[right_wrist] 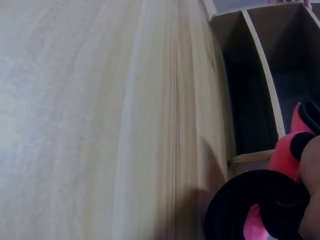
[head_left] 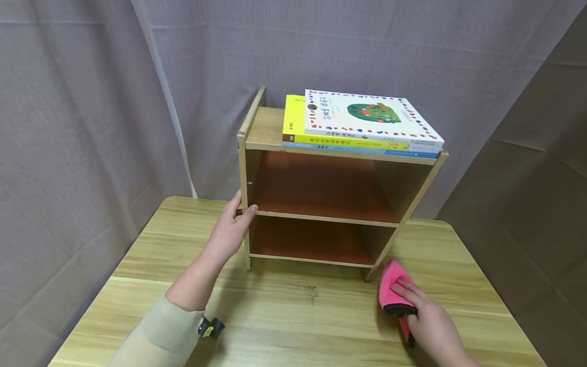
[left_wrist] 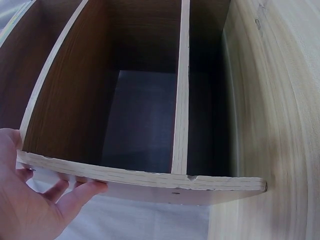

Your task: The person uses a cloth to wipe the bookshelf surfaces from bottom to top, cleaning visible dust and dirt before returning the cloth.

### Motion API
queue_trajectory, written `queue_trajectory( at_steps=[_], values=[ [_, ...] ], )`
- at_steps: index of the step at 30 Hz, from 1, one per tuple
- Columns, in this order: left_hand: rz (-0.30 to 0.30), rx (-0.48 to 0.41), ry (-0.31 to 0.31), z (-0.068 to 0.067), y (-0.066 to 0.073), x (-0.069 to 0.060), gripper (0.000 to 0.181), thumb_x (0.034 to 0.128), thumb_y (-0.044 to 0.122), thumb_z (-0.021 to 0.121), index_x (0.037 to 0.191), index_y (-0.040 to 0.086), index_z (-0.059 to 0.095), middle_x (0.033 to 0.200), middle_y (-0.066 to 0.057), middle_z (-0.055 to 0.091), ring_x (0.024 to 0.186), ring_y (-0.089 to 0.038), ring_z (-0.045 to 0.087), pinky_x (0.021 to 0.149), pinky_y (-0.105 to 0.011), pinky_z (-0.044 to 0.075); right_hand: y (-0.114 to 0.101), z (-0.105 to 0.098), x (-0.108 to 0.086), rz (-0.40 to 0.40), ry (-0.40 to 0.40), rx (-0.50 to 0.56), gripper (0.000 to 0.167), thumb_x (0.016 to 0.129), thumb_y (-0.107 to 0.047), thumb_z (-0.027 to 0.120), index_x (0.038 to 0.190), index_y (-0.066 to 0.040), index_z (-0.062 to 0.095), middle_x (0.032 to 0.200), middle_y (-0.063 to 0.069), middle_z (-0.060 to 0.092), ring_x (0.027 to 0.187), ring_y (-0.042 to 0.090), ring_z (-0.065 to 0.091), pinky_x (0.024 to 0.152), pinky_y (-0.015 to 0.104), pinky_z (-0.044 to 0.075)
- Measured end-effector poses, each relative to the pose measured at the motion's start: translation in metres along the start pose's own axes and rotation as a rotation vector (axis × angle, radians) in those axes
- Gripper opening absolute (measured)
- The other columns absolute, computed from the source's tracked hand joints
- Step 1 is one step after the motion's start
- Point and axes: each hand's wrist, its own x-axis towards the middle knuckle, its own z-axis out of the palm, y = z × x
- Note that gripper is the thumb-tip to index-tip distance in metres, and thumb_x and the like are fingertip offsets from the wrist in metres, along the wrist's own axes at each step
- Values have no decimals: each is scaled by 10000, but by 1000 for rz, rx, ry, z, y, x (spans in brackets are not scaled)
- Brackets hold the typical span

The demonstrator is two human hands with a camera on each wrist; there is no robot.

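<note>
A hand could pass over the counter (head_left: 284, 316) in front of the shelf (head_left: 411, 206), between the left grip (head_left: 231, 232) and the right grip (head_left: 431, 318). Both bays (head_left: 321, 186) open to the front; the left grip blocks the left panel (head_left: 243, 173) near the middle board (head_left: 325, 218). The cloth (head_left: 394, 280), just beside the right foot (head_left: 369, 274), bars the near way along that side. Books (head_left: 376, 120) cover most of the top (head_left: 267, 125), leaving a bare strip at left; the curtain (head_left: 321, 46) hangs behind.

The cloth (head_left: 390, 280) is bright pink with black edging; the shelf unit (head_left: 321, 218) has tan edges and reddish-brown boards. The white book (head_left: 367, 114) bears a green oval and red-and-blue border motifs. Streaky yellowish grain patterns the tabletop (head_left: 293, 316); the curtain (head_left: 220, 61) is greyish mauve.
</note>
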Motion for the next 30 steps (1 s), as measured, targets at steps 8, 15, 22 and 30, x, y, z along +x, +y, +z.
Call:
queue_trajectory(
  at_steps=[8, 15, 22, 30],
  values=[
    [2, -13, 2, 1, -1, 1, 637, 999, 482, 533, 1561, 392, 247, 1554, -42, 318, 1279, -303, 446, 1002, -511, 439, 0, 11, 14, 70, 42, 53, 564, 769, 89, 617, 1301, -96, 654, 1359, 187, 579, 1204, 440, 551, 886, 600, 466],
    [9, -21, 4, 1, -2, 2, 620, 1005, 455, 537, 1556, 401, 258, 1539, -58, 330, 1266, -306, 457, 982, -507, 454, -4, 17, 23, 159, 13, 116, 617, 792, 53, 596, 1396, -70, 565, 1342, 242, 564, 1182, 435, 554, 891, 594, 460],
    [19, -27, 1, 0, -2, 1, 623, 1003, 461, 536, 1556, 403, 254, 1560, -30, 315, 1265, -303, 453, 981, -506, 454, -9, 22, 27, 183, 7, 150, 459, 922, -82, 632, 1373, -24, 563, 1238, 256, 615, 1080, 404, 607, 862, 568, 483],
    [15, -24, 2, 0, -2, 1, 627, 1001, 464, 537, 1557, 397, 254, 1558, -33, 316, 1269, -301, 449, 990, -506, 450, -17, 30, 29, 223, 11, 141, 258, 957, -293, 653, 1095, -75, 664, 913, 81, 639, 850, 268, 618, 681, 427, 476]
  ],
)
